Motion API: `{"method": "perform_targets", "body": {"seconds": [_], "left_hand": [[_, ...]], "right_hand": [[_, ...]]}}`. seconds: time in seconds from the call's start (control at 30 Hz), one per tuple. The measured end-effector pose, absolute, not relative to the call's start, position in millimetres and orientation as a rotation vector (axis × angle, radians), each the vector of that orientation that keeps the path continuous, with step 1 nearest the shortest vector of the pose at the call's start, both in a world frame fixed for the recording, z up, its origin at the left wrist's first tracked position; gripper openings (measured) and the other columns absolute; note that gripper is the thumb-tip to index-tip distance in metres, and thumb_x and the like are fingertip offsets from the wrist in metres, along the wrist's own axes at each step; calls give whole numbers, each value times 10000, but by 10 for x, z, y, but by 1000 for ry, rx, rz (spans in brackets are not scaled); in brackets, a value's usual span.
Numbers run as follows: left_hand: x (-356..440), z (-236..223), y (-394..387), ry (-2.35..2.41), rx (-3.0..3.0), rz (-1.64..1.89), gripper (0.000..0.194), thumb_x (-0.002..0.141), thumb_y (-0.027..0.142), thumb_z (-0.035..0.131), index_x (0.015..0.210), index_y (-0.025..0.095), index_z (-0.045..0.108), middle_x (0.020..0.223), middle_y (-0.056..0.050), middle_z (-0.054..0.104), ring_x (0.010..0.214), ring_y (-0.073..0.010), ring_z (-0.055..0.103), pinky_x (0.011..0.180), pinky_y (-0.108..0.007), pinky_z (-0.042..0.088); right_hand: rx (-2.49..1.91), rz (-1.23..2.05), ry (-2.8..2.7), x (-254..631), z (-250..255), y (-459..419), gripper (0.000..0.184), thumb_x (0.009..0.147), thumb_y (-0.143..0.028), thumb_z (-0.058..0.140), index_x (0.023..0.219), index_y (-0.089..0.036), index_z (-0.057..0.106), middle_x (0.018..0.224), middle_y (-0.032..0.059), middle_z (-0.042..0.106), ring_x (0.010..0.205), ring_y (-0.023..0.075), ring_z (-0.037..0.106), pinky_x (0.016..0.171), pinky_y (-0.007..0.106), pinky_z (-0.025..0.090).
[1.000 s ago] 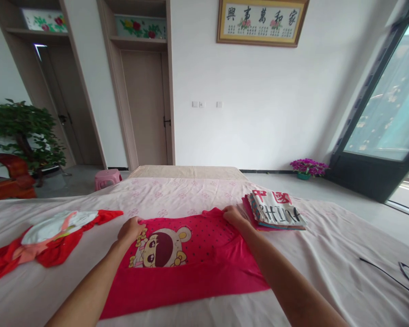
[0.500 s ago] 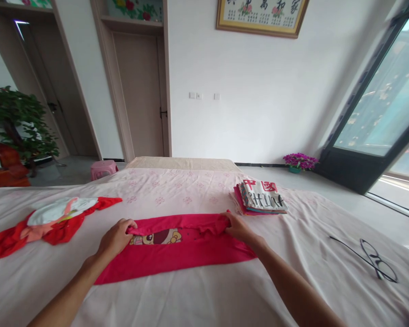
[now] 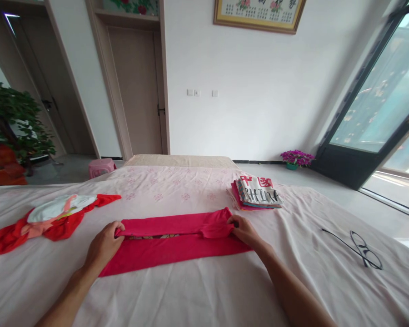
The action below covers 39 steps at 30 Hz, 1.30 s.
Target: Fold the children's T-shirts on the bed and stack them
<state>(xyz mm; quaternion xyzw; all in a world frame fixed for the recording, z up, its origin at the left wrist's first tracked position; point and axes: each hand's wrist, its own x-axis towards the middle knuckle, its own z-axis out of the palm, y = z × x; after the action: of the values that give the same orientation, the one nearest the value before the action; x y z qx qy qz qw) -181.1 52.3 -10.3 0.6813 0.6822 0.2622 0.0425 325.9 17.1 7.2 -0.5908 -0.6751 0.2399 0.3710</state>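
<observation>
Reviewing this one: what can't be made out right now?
All in the head view:
- Cartoon print: mostly covered by the pink garment's folded-over layer.
- Framed calligraphy: top cut off by the picture edge; small characters too small to read.
- Lower garments in the stack: mostly hidden under the white one.

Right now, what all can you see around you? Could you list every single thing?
Pink-red garment: one, partly folded, front centre of the bed
Bed cover: one, pale pink with a floral pattern, under the clothes
Folded clothes: one stack, white on top, right of centre
Crumpled clothing: one heap, red and white, left
Glasses: one pair, dark, right
Stool: one, pink, floor beyond the bed
Leafy plant: one, green, far left
Wooden furniture: one piece, red-brown, left edge
Flowers: one pot, purple, by the wall
Framed picture: one, gold frame, wall
Wall plates: three, white, wall
Doors: two, brown, left
Glass door: one, dark frame, right
Hands: two, left and right, gripping the garment
</observation>
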Motion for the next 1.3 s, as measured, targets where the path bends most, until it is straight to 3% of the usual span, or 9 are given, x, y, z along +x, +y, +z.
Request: {"method": "perform_targets", "body": {"seconds": [0.17,0.27,0.4,0.5,0.6,0.73,0.9,1.07,1.3], "left_hand": [[-1872,-140,491,2106,2070,848,110,783,210,486,877,237,538,955,-6,673,869,-170,640,758,-241,436],[-1924,-211,472,2077,2190,779,100,795,185,470,837,232,548,951,-12,665,860,-170,635,755,-250,438],[-1941,-207,432,2106,2363,614,287,741,40,411,812,231,612,893,-13,680,844,-185,638,786,-291,435],[-1907,-104,375,2214,2428,604,343,738,10,403,800,230,659,904,-30,699,861,-222,642,850,-365,432],[-1775,11,327,2205,2496,816,363,740,7,421,856,226,685,1077,-50,689,1028,-253,626,975,-431,410],[-1264,76,309,1710,2677,1058,385,757,-7,399,876,220,686,1112,-48,683,1147,-215,592,1055,-384,420],[-231,98,231,1177,2701,1007,392,886,89,399,1118,246,674,1200,-38,677,1207,-176,574,1068,-355,452],[437,109,84,1043,2722,658,552,943,363,484,1476,258,387,1500,-75,458,1420,-246,356,1171,-480,313],[545,-89,18,1086,2733,451,478,959,454,435,1404,287,485,1535,-103,396,1449,-292,292,1181,-585,188]], "right_hand": [[-1379,778,-1597,3273,116,113,212,792,-355,572,765,-155,633,690,1,616,658,143,533,613,232,390],[-1421,758,-1721,3336,112,48,146,728,-255,568,726,-152,672,689,0,633,668,143,541,628,229,392],[-1598,779,-1836,3458,130,-22,252,614,-153,517,734,-172,737,707,4,685,651,144,565,602,222,386],[-1724,763,-1753,3557,161,-2,270,633,-168,473,706,-179,733,657,4,684,611,147,575,578,226,387],[-1782,545,-1661,3574,191,87,282,719,-197,448,784,-181,722,746,24,710,691,173,618,624,241,425],[-1904,73,-1730,3377,254,281,296,858,-231,473,1056,-204,692,1050,73,696,922,198,631,761,267,443],[-2069,-120,-1976,3090,360,593,322,910,-299,509,1196,-246,646,1241,100,594,1151,223,543,871,291,436],[-2182,52,-1991,3148,336,837,249,877,-223,513,978,-228,740,1105,110,673,1085,247,604,860,320,454],[-2260,123,-1731,3366,118,940,438,834,-146,436,1190,-208,683,1116,69,714,1031,201,658,807,243,483]]}}
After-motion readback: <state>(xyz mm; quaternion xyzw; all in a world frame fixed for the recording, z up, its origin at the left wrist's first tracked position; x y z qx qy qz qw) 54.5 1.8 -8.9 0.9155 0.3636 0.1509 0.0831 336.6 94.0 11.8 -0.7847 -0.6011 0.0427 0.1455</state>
